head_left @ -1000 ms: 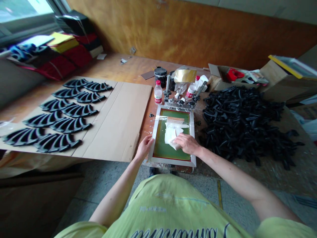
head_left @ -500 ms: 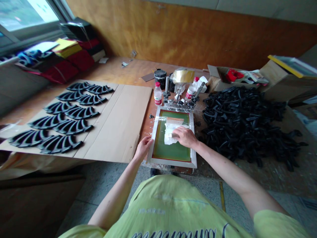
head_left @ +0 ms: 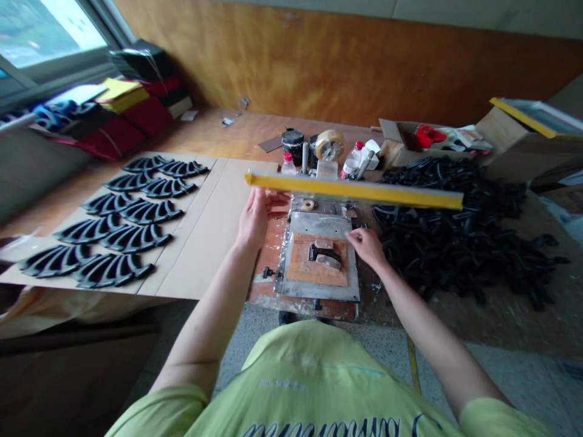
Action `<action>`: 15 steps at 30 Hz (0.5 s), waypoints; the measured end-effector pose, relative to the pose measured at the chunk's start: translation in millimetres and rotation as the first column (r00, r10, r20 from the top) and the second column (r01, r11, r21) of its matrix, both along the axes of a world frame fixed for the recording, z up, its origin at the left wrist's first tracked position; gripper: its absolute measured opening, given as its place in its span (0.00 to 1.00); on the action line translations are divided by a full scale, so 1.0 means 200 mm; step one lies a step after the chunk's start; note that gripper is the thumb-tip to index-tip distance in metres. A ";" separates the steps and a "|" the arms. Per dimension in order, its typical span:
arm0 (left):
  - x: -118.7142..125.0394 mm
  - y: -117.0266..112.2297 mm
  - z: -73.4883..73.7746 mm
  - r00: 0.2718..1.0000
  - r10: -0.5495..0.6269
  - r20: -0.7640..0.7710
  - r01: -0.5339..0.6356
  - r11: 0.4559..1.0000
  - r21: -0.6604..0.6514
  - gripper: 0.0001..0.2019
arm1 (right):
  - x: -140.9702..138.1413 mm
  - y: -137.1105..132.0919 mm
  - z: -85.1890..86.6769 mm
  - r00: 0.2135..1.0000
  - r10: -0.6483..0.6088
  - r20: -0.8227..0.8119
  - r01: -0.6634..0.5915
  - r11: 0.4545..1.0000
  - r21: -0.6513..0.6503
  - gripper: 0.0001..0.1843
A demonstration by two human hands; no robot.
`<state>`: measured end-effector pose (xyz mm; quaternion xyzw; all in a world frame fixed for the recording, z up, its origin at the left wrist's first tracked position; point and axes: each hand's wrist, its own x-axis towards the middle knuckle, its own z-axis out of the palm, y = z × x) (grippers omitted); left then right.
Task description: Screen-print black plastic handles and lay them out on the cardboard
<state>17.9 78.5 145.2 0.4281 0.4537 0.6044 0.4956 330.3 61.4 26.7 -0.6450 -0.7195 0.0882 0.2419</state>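
A screen printing frame (head_left: pixel 355 189) is tilted up at its hinge, its yellow-taped front edge facing me. My left hand (head_left: pixel 255 220) is at the frame's left end, thumb and fingers against its underside. Below lies a grey metal base plate (head_left: pixel 319 221) with a brown board (head_left: pixel 300 267) on it. A curved black plastic part (head_left: pixel 328 254) rests on a small pale block in the board's middle. My right hand (head_left: pixel 368 246) is beside the plate's right edge, fingers pinched; whether they hold anything is hidden. The white cloth and the squeegee are out of sight.
Rows of curved black parts (head_left: pixel 132 206) lie on a cardboard sheet (head_left: pixel 195 224) at left. A large heap of black parts (head_left: pixel 455 237) is at right. Behind the frame stand a bottle (head_left: pixel 288 164), a black tub (head_left: pixel 292 142) and a tape roll (head_left: pixel 328 145).
The frame has swung up from lying flat, baring the plate and the black part. My left hand has risen with it. My right hand has left the white cloth and moved right.
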 end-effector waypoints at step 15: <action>0.25 -0.57 -0.61 0.959 -0.204 0.197 0.283 0.710 -0.645 0.24 | -0.47 -0.41 -0.06 0.936 0.336 -0.107 -0.335 0.942 0.028 0.06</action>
